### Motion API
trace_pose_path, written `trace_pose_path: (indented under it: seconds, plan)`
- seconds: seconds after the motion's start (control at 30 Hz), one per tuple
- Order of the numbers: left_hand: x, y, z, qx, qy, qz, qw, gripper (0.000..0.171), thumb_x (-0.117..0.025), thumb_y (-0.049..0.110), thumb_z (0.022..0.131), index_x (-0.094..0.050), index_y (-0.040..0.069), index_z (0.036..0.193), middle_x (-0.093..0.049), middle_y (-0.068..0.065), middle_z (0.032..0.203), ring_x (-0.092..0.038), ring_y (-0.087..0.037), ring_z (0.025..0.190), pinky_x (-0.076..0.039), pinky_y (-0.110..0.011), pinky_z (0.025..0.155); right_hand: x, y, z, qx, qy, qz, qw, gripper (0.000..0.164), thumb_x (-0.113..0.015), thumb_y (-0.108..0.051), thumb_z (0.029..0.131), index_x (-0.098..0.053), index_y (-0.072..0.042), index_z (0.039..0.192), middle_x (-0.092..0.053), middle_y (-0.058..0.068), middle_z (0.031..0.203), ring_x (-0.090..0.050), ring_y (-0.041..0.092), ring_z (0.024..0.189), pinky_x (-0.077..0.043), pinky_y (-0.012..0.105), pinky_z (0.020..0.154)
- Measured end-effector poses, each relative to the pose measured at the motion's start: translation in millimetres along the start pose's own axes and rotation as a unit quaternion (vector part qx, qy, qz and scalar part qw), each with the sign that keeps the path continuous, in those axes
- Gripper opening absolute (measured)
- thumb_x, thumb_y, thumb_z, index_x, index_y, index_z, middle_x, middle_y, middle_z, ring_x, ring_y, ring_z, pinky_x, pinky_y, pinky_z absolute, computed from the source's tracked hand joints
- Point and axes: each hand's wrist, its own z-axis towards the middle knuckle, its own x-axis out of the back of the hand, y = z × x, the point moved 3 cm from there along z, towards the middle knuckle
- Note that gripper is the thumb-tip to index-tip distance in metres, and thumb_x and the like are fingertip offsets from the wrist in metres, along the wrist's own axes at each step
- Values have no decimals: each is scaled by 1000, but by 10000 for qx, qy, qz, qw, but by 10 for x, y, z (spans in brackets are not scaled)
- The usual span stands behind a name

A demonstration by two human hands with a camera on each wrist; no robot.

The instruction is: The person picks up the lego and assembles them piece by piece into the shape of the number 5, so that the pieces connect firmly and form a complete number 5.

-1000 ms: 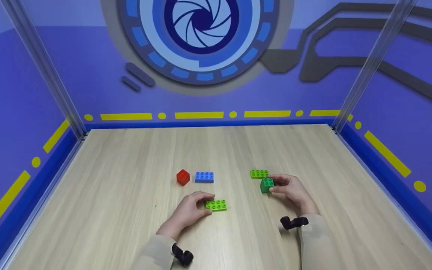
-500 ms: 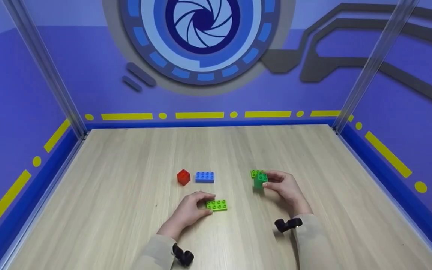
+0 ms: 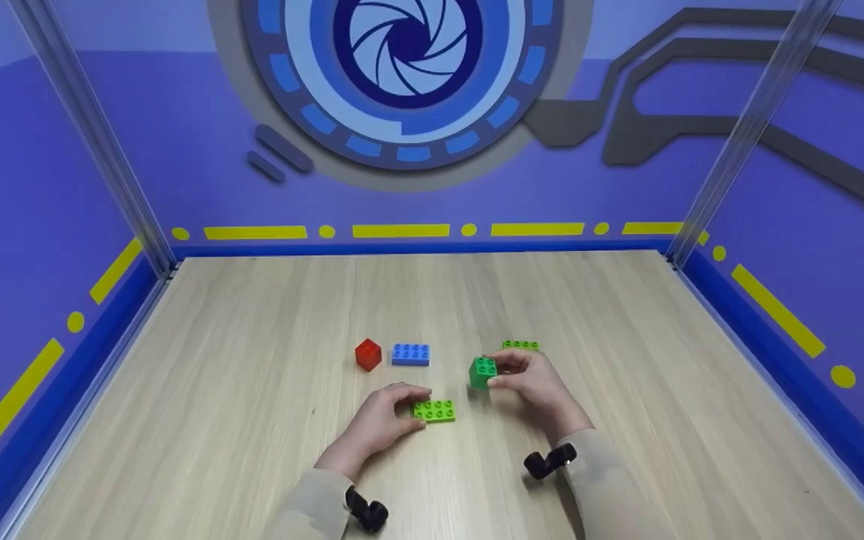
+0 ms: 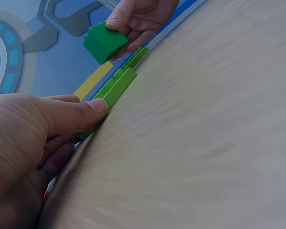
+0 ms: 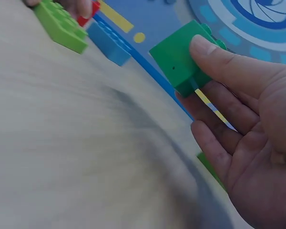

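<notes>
On the table my left hand [image 3: 376,424] pinches the left end of a flat lime-green building brick [image 3: 434,410], thumb on its near side and fingers at the far side. My right hand [image 3: 539,384] holds a dark green cube-shaped brick [image 3: 483,372] between thumb and fingers, studs upward. In the right wrist view this green brick [image 5: 181,57] is raised off the table, its shadow lying below. The lime brick [image 4: 115,91] shows four-sided and low under my left thumb in the left wrist view.
A blue brick [image 3: 410,354] and a red brick [image 3: 368,355] stand behind my left hand. Beyond my right hand lies a second lime-green brick [image 3: 520,345], partly hidden by it. Printed purple walls [image 3: 477,187] enclose the wooden table [image 3: 252,315] at the back and sides.
My right hand has carried the dark green brick leftward, away from the far lime-green brick and closer to my left hand. The left hand and its brick have stayed put.
</notes>
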Motion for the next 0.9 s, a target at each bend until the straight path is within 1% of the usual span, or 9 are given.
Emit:
trace_pose_path:
  seconds: [0.17, 0.3, 0.47, 0.57, 0.73, 0.9]
  plan:
    - [0, 2, 4, -20, 3, 18, 10000, 43, -81, 9, 86, -71, 11, 128, -73, -5, 127, -65, -27, 124, -49, -46, 111, -185, -31, 2, 71, -264, -92, 9996, 48, -84, -3, 81, -67, 8, 124, -76, 14, 119, -71, 7, 101, -57, 19, 92]
    - [3, 9, 6, -79, 26, 31, 10000, 43, -81, 9, 86, -71, 10, 128, -73, -5, 127, -65, -27, 123, -50, -47, 110, -316, -37, 4, 50, -477, -96, 9988, 47, -85, -3, 80, -69, 4, 124, -76, 13, 121, -72, 9, 103, -57, 20, 93]
    - [6, 9, 4, -150, 50, 36, 9999, 43, -82, 9, 85, -72, 9, 127, -73, -6, 126, -65, -28, 124, -49, -48, 110, -449, -38, -7, 34, -748, -33, 9972, 46, -84, 0, 80, -70, 5, 123, -76, 12, 118, -73, 10, 103, -57, 22, 94]
    - [6, 4, 2, -148, 61, 22, 9999, 43, -82, 9, 85, -72, 9, 127, -73, -6, 126, -65, -28, 124, -49, -48, 110, -500, -31, -18, 59, -855, -60, 9963, 44, -83, 1, 80, -70, 6, 122, -77, 13, 116, -73, 9, 101, -57, 21, 93]
    - [9, 5, 0, -128, 85, 16, 9999, 43, -82, 9, 85, -72, 9, 126, -72, -7, 127, -64, -28, 125, -49, -47, 111, -557, -21, -23, 126, -973, -8, 9952, 43, -82, 3, 80, -69, 9, 120, -76, 18, 114, -72, 9, 96, -58, 21, 90]
    - [10, 5, 1, -142, 96, 29, 9998, 43, -83, 9, 85, -72, 9, 126, -72, -7, 127, -65, -28, 124, -50, -47, 110, -580, -25, -22, 156, -972, -192, 9950, 43, -84, 0, 79, -70, 7, 119, -77, 14, 113, -71, 7, 97, -57, 20, 91]
